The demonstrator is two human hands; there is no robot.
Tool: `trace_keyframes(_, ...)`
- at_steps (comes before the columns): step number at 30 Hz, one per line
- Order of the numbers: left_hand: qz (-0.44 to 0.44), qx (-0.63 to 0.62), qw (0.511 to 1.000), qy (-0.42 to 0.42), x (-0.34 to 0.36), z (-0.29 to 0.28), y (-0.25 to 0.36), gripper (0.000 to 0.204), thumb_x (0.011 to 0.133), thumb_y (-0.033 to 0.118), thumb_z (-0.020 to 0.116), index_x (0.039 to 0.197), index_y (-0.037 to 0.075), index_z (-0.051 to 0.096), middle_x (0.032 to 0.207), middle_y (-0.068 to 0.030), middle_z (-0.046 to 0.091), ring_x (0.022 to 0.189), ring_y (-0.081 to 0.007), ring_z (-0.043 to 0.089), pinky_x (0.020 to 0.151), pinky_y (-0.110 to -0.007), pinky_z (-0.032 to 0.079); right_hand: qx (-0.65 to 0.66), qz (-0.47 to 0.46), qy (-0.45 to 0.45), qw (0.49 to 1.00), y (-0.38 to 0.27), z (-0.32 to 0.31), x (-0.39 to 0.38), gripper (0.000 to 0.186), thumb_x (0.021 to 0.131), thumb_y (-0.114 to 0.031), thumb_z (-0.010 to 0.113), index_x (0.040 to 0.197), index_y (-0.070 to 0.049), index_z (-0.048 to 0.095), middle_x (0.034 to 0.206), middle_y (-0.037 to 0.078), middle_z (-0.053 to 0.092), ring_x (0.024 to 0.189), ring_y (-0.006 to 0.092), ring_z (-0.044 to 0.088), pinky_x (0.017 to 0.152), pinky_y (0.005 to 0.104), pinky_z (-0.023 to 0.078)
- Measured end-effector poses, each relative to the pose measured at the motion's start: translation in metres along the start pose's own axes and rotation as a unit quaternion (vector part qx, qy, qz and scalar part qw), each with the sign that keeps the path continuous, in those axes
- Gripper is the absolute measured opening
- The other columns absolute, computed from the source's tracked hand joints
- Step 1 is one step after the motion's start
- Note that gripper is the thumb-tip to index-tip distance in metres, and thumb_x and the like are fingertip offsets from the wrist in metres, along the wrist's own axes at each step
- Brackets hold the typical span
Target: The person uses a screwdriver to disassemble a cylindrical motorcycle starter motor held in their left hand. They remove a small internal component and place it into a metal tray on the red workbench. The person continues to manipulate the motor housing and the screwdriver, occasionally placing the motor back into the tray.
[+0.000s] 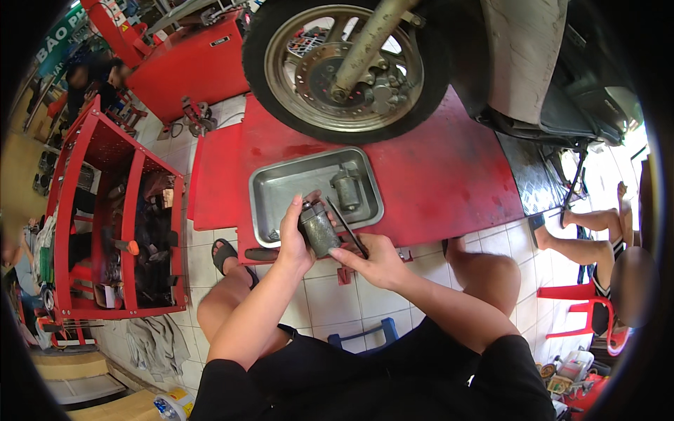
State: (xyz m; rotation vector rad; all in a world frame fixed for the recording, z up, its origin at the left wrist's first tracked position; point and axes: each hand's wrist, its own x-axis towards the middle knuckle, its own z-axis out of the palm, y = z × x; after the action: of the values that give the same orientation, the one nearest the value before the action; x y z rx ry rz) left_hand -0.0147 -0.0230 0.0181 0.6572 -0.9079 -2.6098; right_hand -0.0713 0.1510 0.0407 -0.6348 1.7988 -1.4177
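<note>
My left hand (293, 235) grips a dark grey cylindrical metal part (319, 230), like a small motor housing, held above the front edge of a steel tray (277, 188). My right hand (375, 261) holds a thin dark tool (344, 223) whose tip rests against the top of that part. Inside the tray lies another small grey motor part (346, 188). The tray sits on a red lift platform (435, 175) under a motorcycle's front wheel (344, 67).
A red tool cart (116, 224) full of tools stands to my left. A person sits on a red plastic stool (583, 309) at the right. A blue stool (365, 335) is under me, with a rag (154, 344) on the tiled floor.
</note>
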Motion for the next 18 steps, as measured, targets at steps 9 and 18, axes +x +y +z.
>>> trace_keyframes(9, 0.065, 0.189, 0.975, -0.102, -0.015, 0.006, -0.018, 0.064, 0.080, 0.009, 0.079, 0.136, -0.005, 0.050, 0.112, -0.0067, 0.059, 0.101, -0.0143, 0.059, 0.091, -0.029, 0.048, -0.066, 0.023, 0.020, 0.997, -0.006, -0.004, -0.009, 0.039, 0.079, -0.029, 0.084, 0.089, 0.004, 0.065, 0.066, 0.001, 0.061, 0.058, 0.0043, 0.052, 0.051, 0.0249, 0.042)
trace_keyframes(18, 0.044, 0.067, 0.997, -0.010, -0.015, 0.012, -0.013, 0.063, 0.087, 0.012, 0.073, 0.140, -0.006, 0.043, 0.099, -0.0101, 0.062, 0.088, -0.0189, 0.063, 0.075, -0.033, 0.055, -0.025, -0.022, 0.048, 0.998, 0.000, 0.002, 0.003, 0.043, 0.075, -0.029, 0.085, 0.083, 0.007, 0.063, 0.061, 0.007, 0.063, 0.052, 0.0129, 0.063, 0.048, 0.0313, 0.051)
